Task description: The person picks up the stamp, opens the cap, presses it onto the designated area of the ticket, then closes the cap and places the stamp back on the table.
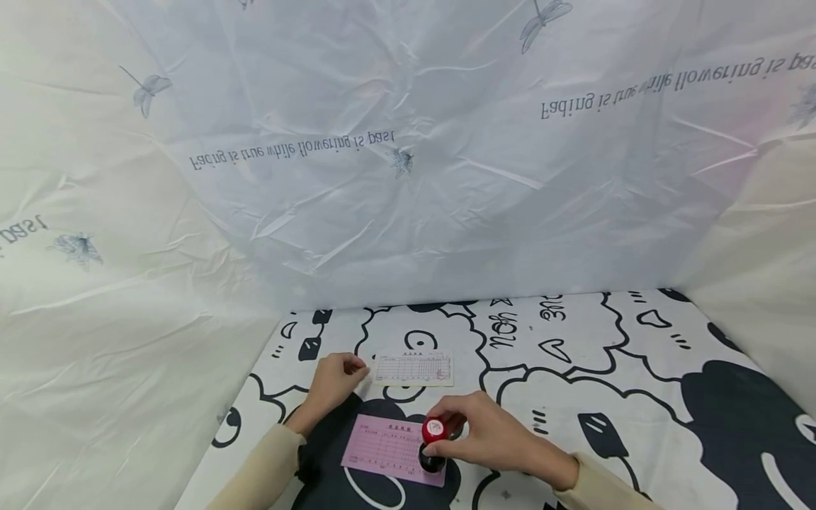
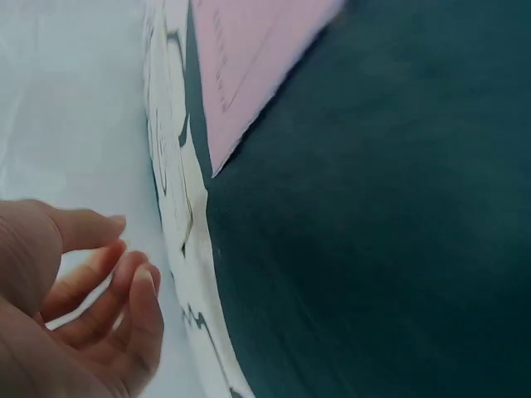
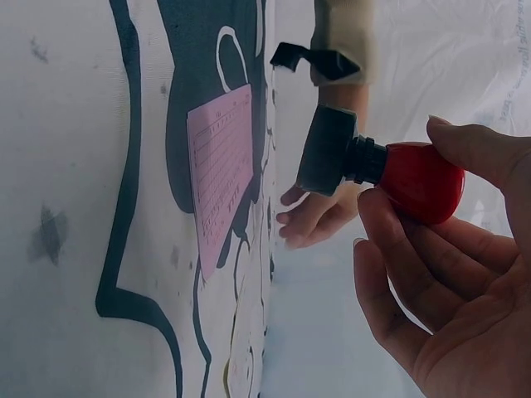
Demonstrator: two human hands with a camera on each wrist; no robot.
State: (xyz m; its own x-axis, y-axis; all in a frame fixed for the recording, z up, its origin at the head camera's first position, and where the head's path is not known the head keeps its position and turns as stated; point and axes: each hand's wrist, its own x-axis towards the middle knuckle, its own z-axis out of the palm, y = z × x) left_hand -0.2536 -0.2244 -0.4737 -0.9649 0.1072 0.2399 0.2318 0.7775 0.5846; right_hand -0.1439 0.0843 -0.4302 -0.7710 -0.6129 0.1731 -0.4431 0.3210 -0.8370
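Observation:
My right hand (image 1: 478, 432) grips a stamp (image 1: 434, 430) by its round red handle, with fingers and thumb around it. The stamp's black base (image 3: 327, 149) is held above the right part of a pink printed form (image 1: 382, 446); in the right wrist view it stands apart from the paper. My left hand (image 1: 336, 382) is beside the left edge of a white printed form (image 1: 413, 370). Its fingers (image 2: 143, 303) hang loosely curled with nothing between them. A red mark (image 1: 442, 373) shows at the white form's lower right.
Both forms lie on a white cloth (image 1: 440, 326) with black cartoon drawings, the pink one partly over a dark patch (image 1: 331, 460). Pale plastic sheeting (image 1: 408, 227) printed with letters and dragonflies hangs behind and at both sides.

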